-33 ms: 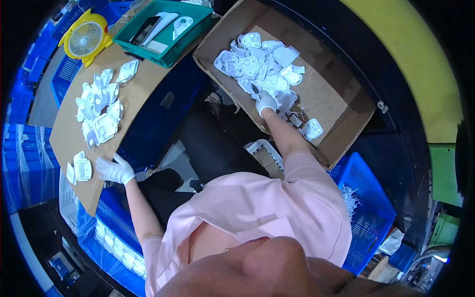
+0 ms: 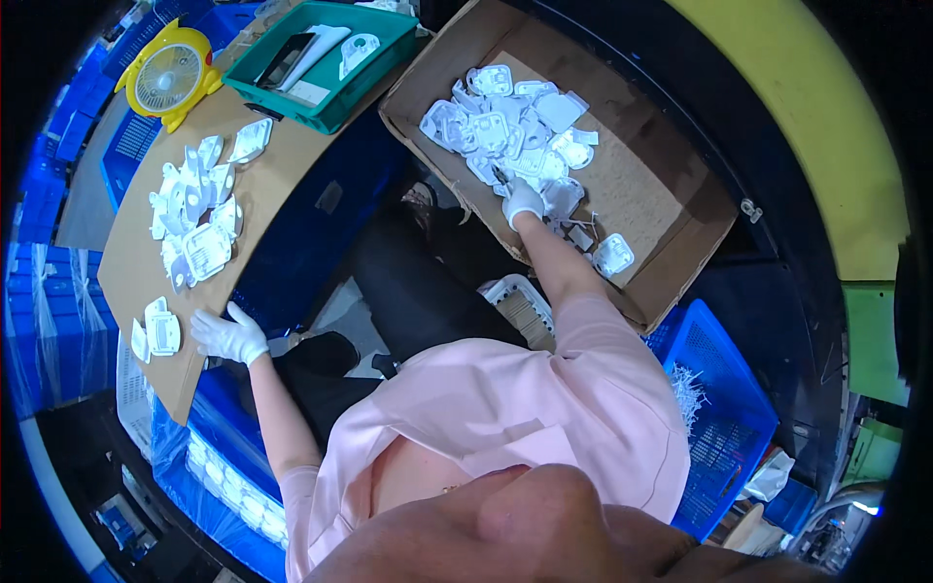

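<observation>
In a white glove, my left hand [image 2: 229, 335] rests at the edge of the brown tabletop [image 2: 126, 262], fingers stretched out and holding nothing. Just left of it lie two white moulded plastic parts [image 2: 163, 328]. A heap of similar white parts [image 2: 185, 199] sits farther up the table. My right hand [image 2: 524, 201], also gloved, reaches into a cardboard box [image 2: 671, 194]. Its fingers are closed round a small tool with a dark narrow tip [image 2: 501, 175], mostly hidden by the hand. The tip is against a pile of white plastic parts [image 2: 505, 131] in the box.
A green tray [image 2: 330, 117] with a phone-like dark object stands at the table's far end, beside a yellow fan [image 2: 167, 80]. At lower right is a blue basket [image 2: 724, 418] with thin white scraps [image 2: 688, 394]. A blue bin lined with plastic [image 2: 175, 457] holds white pieces at lower left.
My left hand has shifted very slightly to the right along the table edge. My right hand and the parts look the same.
</observation>
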Demonstrator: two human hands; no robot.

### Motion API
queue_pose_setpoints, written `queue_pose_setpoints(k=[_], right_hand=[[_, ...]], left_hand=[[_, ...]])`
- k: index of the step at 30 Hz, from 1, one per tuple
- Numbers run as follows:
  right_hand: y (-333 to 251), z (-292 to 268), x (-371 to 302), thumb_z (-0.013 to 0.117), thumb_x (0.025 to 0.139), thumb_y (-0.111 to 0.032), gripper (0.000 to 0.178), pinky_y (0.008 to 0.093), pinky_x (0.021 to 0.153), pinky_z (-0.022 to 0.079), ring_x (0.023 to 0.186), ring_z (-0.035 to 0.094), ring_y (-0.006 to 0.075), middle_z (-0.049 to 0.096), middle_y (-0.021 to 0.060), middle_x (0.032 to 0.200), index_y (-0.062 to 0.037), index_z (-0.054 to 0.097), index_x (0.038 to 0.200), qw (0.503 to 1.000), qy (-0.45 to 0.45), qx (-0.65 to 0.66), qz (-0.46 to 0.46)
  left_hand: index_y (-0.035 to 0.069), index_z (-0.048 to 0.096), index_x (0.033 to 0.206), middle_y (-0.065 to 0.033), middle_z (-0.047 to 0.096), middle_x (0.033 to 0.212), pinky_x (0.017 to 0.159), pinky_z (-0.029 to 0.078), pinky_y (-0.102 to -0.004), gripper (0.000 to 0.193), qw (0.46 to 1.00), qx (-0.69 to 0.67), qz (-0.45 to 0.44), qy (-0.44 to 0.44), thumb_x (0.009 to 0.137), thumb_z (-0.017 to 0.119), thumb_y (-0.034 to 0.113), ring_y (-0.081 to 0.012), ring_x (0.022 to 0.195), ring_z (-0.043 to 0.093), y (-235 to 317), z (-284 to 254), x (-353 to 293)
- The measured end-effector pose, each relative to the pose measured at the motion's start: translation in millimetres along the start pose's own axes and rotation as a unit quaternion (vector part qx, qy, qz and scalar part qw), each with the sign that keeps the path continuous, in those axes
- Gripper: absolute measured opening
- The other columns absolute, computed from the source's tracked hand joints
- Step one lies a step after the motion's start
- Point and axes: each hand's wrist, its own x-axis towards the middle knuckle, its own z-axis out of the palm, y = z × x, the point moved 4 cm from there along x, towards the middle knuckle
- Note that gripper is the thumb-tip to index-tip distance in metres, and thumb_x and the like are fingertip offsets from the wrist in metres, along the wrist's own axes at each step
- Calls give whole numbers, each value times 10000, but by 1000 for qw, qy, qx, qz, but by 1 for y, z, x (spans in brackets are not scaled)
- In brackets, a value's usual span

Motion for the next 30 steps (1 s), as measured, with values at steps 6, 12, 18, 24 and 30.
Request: queue_pose_setpoints(k=[6, 12, 18, 24, 30], right_hand=[[5, -1, 2, 592, 788, -152, 238, 444, 839, 484, 985, 617, 353, 648, 175, 1034, -107, 600, 1022, 997, 70, 28, -6], [-17, -13, 2, 589, 783, -107, 214, 427, 841, 480, 1001, 606, 318, 633, 124, 1059, -129, 613, 995, 992, 73, 7, -103], [-39, -9, 22, 454, 883, -139, 237, 426, 871, 472, 1032, 602, 313, 627, 126, 1112, -125, 575, 1086, 990, 11, -81, -115], [-52, -22, 33, 416, 908, -187, 306, 449, 868, 485, 1037, 609, 361, 626, 177, 1142, -99, 595, 1141, 976, -81, -144, -144], [-23, 3, 49, 355, 927, -227, 359, 448, 917, 456, 1074, 590, 352, 625, 158, 1162, -137, 637, 1129, 971, -35, -192, -136]], left_hand=[[-37, 302, 1390, -340, 275, 1424, 1096, 210, -575, 695, 988, -148, 37, 23, 858, 604, 292, -543, 1323, 222, -1, 2, -20], [-18, 272, 1400, -362, 270, 1405, 1097, 202, -581, 716, 988, -142, 50, 20, 861, 602, 318, -556, 1303, 234, 2, -3, -23], [-13, 257, 1408, -360, 249, 1420, 1101, 190, -584, 729, 989, -139, 30, 26, 855, 607, 306, -554, 1317, 213, 4, 3, -26], [-13, 275, 1411, -333, 256, 1433, 1110, 182, -574, 739, 989, -145, 15, 34, 840, 624, 301, -543, 1330, 205, 4, 7, -24], [4, 270, 1425, -290, 251, 1460, 1131, 178, -532, 779, 988, -156, -9, 0, 807, 655, 278, -488, 1367, 190, 11, 4, -20]])
